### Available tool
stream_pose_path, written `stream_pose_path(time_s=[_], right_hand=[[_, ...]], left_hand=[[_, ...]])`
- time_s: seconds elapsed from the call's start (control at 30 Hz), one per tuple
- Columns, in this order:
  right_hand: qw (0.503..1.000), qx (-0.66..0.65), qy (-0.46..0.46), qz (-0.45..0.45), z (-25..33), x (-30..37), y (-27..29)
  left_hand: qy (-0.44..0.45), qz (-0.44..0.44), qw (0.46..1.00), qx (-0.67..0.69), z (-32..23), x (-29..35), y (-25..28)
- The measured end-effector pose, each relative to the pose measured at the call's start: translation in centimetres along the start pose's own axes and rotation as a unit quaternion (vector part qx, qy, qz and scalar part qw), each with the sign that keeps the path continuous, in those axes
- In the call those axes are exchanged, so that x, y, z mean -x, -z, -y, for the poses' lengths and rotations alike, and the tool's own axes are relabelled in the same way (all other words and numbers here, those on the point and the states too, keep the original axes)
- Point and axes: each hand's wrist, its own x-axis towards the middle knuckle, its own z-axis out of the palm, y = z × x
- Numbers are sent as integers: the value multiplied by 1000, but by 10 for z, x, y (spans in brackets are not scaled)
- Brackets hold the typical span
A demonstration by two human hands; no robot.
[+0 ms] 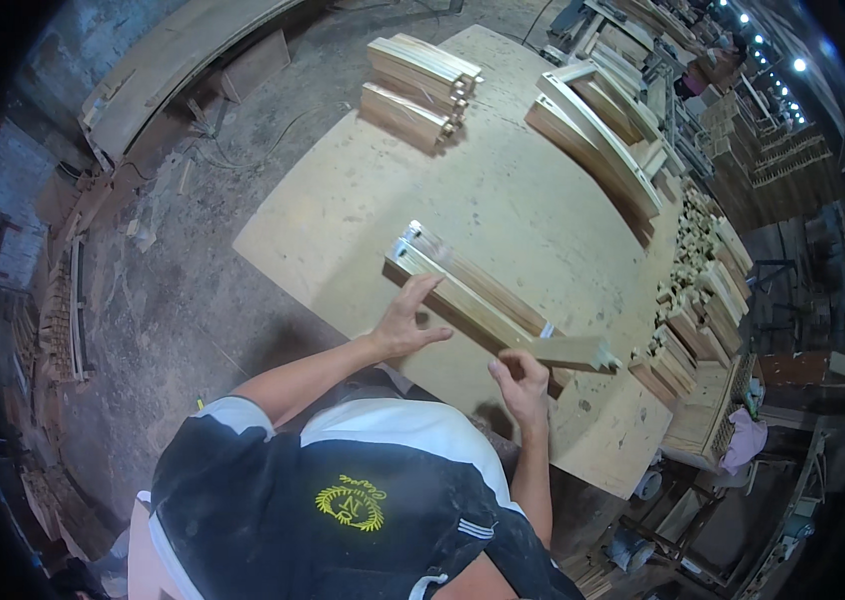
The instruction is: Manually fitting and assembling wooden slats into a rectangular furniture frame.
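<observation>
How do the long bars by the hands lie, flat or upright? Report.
Flat: the long wooden bars stretch along the tabletop, side by side.

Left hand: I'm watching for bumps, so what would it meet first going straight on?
The left hand would likely meet the near wooden bar first; whether they already touch is unclear.

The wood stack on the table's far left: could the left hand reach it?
Probably, with a stretch: the left hand would pass the long wooden pieces beside it, then just tabletop leads to the wood stack.
</observation>
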Motion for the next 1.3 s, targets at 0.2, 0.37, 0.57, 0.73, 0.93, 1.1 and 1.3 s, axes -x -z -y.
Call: stream_pose_path(time_s=[0.2, 0.37, 0.57, 0.73, 0.93, 1.1, 1.3], right_hand=[[990, 19, 137, 8, 67, -183, -87], [935, 175, 292, -97, 112, -349, -132], [915, 252, 284, -132, 148, -462, -168], [906, 319, 221, -168, 153, -471, -190], [946, 316, 70, 25, 167, -434, -172], [907, -390, -101, 118, 111, -310, -154], [943, -309, -30, 122, 99, -231, -135]], left_hand=[[20, -80, 995, -48, 34, -3, 89], [89, -162, 981, -55, 56, 10, 149], [166, -252, 953, -38, 87, 49, 197], [174, -284, 942, -49, 91, 54, 215], [154, -241, 958, -31, 92, 17, 210], [96, -197, 976, -8, 93, -19, 204], [97, -145, 983, 61, 92, -76, 187]])
